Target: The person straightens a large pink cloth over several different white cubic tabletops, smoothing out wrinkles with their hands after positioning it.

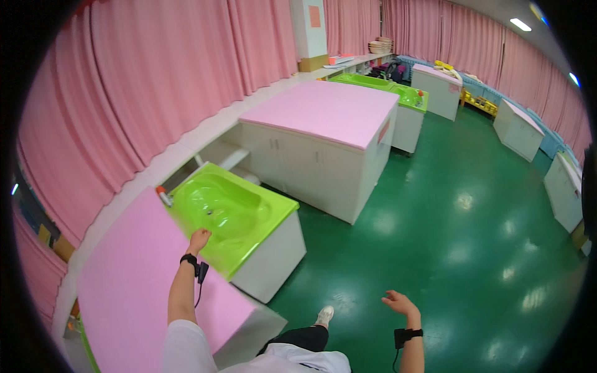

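Note:
My left hand (199, 240) hangs above the near edge of a bright green basin (264, 231), beside a pink-topped counter (140, 267). Its fingers look loosely curled, and nothing shows in them. Over the green floor, my right hand (402, 303) is held out with its fingers apart, touching nothing. Each wrist wears a black strap with a small box and a cable. At the basin's back left corner stands a tap with an orange-red top (163, 195).
Beyond the basin stands a large white cabinet with a pink top (323, 112). Farther on are another green basin (407, 96) and more white cabinets (517, 132). Pink curtains (168, 68) line the left wall above a long ledge. My shoe (325, 315) is on the shiny green floor (429, 217).

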The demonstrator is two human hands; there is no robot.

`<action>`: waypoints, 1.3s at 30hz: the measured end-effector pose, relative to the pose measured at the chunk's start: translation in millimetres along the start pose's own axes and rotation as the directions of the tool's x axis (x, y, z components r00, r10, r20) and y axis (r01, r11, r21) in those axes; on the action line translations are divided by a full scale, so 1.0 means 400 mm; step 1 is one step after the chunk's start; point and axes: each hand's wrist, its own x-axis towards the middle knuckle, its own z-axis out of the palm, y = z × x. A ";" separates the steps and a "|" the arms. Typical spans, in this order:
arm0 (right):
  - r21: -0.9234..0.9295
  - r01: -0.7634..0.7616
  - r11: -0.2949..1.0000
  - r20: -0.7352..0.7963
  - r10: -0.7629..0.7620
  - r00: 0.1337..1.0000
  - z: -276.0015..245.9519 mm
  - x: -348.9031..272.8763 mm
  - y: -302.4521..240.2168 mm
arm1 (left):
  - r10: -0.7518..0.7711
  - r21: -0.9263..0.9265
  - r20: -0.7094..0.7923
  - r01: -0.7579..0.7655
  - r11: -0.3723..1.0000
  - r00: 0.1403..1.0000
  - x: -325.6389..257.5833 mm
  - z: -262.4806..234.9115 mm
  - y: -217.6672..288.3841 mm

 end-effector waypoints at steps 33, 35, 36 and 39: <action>0.093 -0.063 0.994 -0.216 0.082 0.973 -1.257 1.353 0.624 | -0.430 -0.549 0.447 0.620 0.560 0.784 0.899 1.242 1.397; 0.087 -0.038 0.995 -0.157 0.051 0.986 -1.347 1.491 0.470 | -0.433 -0.557 0.426 0.607 0.567 0.794 0.883 1.219 1.362; 0.107 -0.060 0.992 -0.123 0.073 0.990 -1.387 1.542 0.436 | -0.415 -0.584 0.425 0.594 0.553 0.804 0.866 1.207 1.404; 0.112 0.027 0.993 -0.039 -0.022 0.999 -1.442 1.775 0.337 | -0.456 -0.634 0.393 0.595 0.494 0.798 0.829 1.183 1.353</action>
